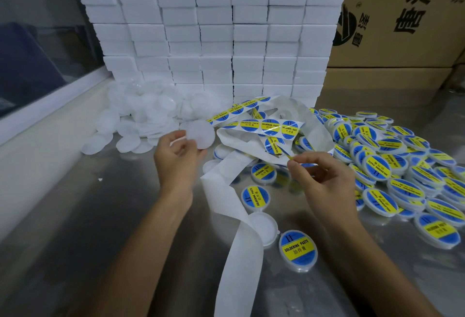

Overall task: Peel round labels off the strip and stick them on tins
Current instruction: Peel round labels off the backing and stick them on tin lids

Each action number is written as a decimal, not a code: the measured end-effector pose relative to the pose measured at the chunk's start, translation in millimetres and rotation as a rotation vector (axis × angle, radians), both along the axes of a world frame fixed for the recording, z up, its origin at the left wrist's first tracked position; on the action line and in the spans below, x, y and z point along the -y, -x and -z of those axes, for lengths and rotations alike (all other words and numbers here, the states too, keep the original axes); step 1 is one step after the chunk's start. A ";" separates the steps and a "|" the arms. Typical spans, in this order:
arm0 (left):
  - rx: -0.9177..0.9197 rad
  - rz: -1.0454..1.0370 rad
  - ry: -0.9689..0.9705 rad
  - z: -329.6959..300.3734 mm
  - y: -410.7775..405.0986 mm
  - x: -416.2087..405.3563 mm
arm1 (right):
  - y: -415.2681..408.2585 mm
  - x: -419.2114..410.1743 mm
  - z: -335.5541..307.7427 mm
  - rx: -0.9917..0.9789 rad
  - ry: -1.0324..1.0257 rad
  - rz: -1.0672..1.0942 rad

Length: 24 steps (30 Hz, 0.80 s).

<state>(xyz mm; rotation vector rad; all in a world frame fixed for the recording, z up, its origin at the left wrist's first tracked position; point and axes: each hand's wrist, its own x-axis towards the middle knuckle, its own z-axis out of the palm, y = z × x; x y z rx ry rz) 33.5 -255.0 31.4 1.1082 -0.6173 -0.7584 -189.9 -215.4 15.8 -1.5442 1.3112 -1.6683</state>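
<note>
Nearest on the steel table (75, 253), a white backing strip (234, 266) with its labels gone runs up from the bottom edge. Just right of it lies a tin (298, 250) whose round blue label has a yellow band reading "SOLDERING PASTE", Chinese characters below and "II" above. An unlabelled white tin (263, 228) touches it on the left, partly under the strip.

Above these, the right hand (324, 178) pinches the edge of a label (275, 146) between thumb and forefinger, the label half lifted from the strip. The left hand (180, 155) holds a blank tin (201, 134) by its rim in curled fingers, tilted toward the camera, clear of the table. Two more labelled tins (255, 197) lie between the hands and the nearest tin.

To the right a large heap of labelled tins (402, 165) spreads to the frame edge, all with the same blue and yellow print. Beyond the hands, the labelled part of the strip (269, 126) loops across the table, showing the same "SOLDERING PASTE" wording. To its left is a pile of blank tins (141, 115).

Behind stands a wall of stacked white boxes (214, 27), unmarked. At far right are brown cartons (402, 14) with large black Chinese characters and a round logo.
</note>
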 end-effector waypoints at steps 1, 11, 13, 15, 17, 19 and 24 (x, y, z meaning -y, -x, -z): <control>-0.060 0.059 0.001 -1.2 3.9 -5.2 | -0.2 -0.5 -0.7 -0.007 0.018 0.000; -0.360 0.413 -0.037 -4.2 25.0 -32.6 | -6.5 -6.3 -4.5 0.097 -0.036 -0.076; -0.366 0.437 -0.044 -0.8 25.9 -36.2 | -8.4 -7.8 -5.8 0.150 -0.071 -0.087; -0.346 0.451 -0.066 2.1 26.2 -38.7 | -9.4 -9.4 -6.8 0.177 -0.084 -0.094; -0.318 0.453 -0.089 4.4 26.3 -39.0 | -9.5 -10.7 -9.0 0.218 -0.071 -0.111; -0.284 0.463 -0.103 6.2 27.0 -39.9 | -9.0 -10.6 -10.5 0.261 -0.075 -0.121; -0.194 0.528 -0.101 8.9 31.0 -43.8 | -10.6 -8.9 -13.2 0.501 -0.190 -0.250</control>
